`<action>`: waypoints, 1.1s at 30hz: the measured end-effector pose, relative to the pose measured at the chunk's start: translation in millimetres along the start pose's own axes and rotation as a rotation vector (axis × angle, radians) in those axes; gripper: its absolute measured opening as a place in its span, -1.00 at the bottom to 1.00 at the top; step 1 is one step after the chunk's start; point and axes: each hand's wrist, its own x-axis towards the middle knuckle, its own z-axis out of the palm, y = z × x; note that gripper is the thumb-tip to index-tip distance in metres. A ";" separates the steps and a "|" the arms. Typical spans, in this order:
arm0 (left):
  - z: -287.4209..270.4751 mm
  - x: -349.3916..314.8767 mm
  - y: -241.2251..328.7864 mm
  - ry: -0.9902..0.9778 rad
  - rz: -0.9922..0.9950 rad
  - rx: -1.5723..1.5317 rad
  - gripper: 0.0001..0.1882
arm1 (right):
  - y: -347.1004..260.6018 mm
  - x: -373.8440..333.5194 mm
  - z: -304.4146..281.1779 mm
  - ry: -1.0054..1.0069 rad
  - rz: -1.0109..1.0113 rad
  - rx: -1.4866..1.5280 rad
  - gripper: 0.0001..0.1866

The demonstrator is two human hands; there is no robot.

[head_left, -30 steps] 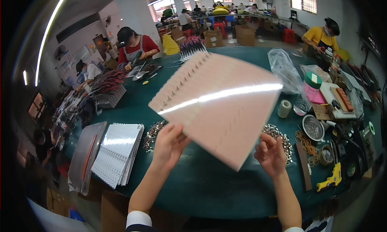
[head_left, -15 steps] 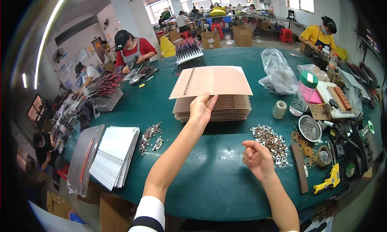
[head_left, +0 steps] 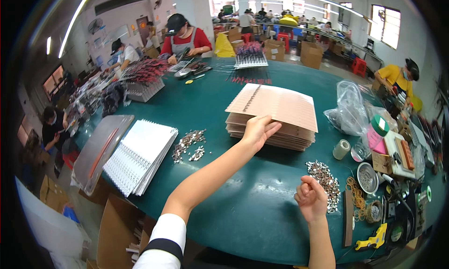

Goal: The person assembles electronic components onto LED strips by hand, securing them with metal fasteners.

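Note:
At the front edge of a stack of thin pale pink boards (head_left: 269,137), my left hand (head_left: 258,132) grips the top board (head_left: 285,105). Its thumb lies over the edge, the other fingers in front of and below it. A line of small dark marks or parts runs across this board near its left side. My right hand (head_left: 312,196) is curled, thumb and fingers drawn together, beside a heap of small shiny metal and brown pieces (head_left: 327,182). Whatever its fingers may hold is too small or hidden to see. A smaller scatter of similar pieces (head_left: 189,143) lies left of my left forearm.
Left stand a pile of white ridged sheets (head_left: 140,152) and a clear plastic tray (head_left: 100,147). Right are a plastic bag (head_left: 348,110), a tape roll (head_left: 341,149), a green-lidded jar (head_left: 378,129), a metal bowl (head_left: 367,178), rubber bands (head_left: 355,199) and a yellow glue gun (head_left: 372,237). Co-workers sit beyond.
My view has swung left, so the table's things appear further right. The top board's left end looks closer to the stack. My right hand stays curled beside the heap.

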 end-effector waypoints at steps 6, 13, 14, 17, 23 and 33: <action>-0.7 -9.4 21.2 -0.196 -0.227 0.185 -0.62 | -4.4 1.0 -0.7 0.001 0.024 -0.033 -0.69; -19.9 2.7 26.2 -0.303 -0.464 0.189 -0.50 | -0.8 3.7 -10.0 -0.048 0.039 -0.036 -0.69; -19.8 1.1 27.9 -0.289 -0.468 0.200 -0.50 | -0.8 2.7 -10.4 -0.075 0.067 -0.042 -0.69; -24.4 8.5 21.8 -0.323 -0.519 0.192 -0.54 | -1.1 0.6 -10.8 -0.046 0.056 -0.031 -0.69; -38.7 -47.7 46.0 -0.661 -0.444 0.705 -0.56 | 2.3 3.3 -14.0 0.054 0.074 -0.053 -0.73; -183.6 -153.8 211.3 0.079 -0.178 2.355 -0.42 | 8.8 2.5 -19.8 0.149 0.110 -0.136 -0.80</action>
